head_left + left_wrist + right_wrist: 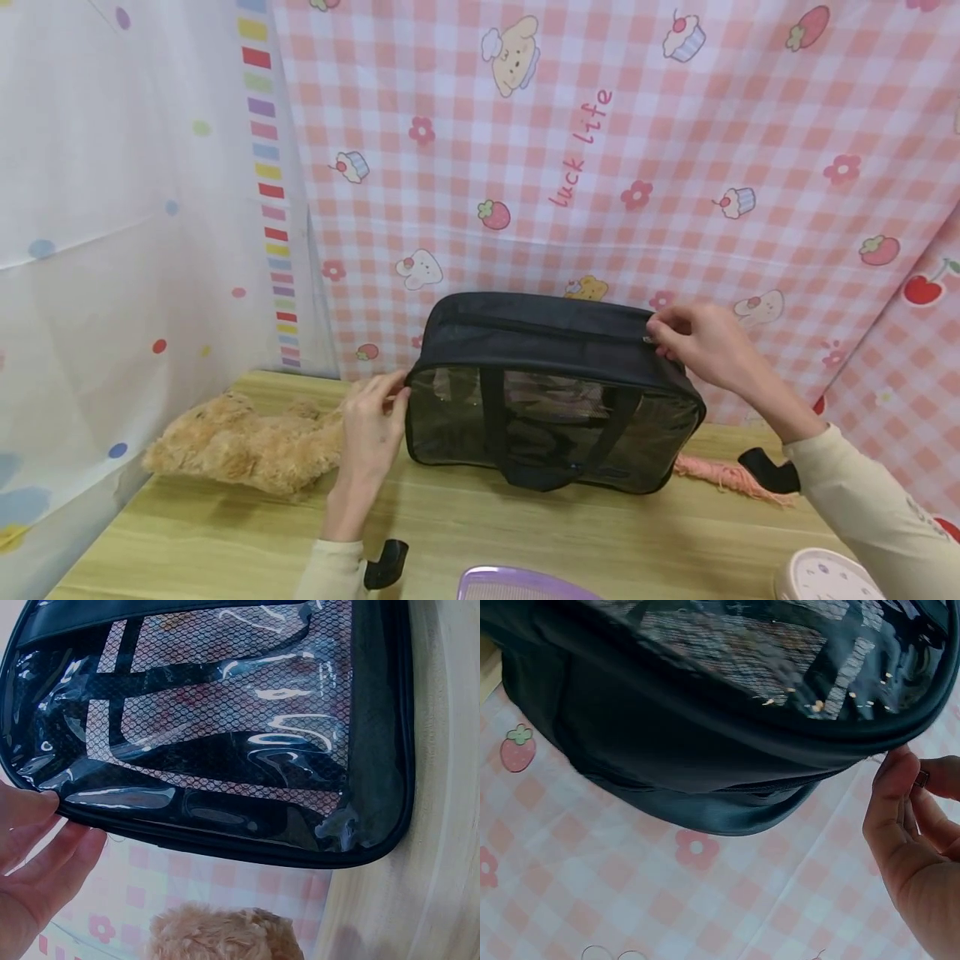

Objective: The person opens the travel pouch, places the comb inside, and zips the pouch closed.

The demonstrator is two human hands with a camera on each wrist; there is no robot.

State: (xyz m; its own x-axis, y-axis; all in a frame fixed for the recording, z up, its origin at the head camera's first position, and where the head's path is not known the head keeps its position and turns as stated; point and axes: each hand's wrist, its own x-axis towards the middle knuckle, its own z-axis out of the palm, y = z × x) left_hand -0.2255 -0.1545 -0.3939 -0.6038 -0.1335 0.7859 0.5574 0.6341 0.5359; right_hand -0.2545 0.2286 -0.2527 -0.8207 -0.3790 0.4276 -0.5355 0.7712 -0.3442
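Observation:
A black bag [450, 417] with see-through panels and a dark handle [491, 408] stands upright on the wooden table. My left hand [371, 421] pinches its upper left edge; in the left wrist view, the fingertips [46, 802] grip the dark piping. At the right end of the bag's top, my right hand [693, 337] holds a small metal zipper pull [922, 778] between thumb and fingers. The zipper [540, 329] runs along the top. Mesh [217, 705] shows through the clear panel. What the bag holds inside is hidden.
A tan plush toy [255, 446] lies left of the bag. Pink yarn-like strands [727, 475] lie to its right. Near the front edge are a purple-rimmed object [517, 579] and a round pale clock [821, 575]. A checked cloth [450, 167] hangs behind the table.

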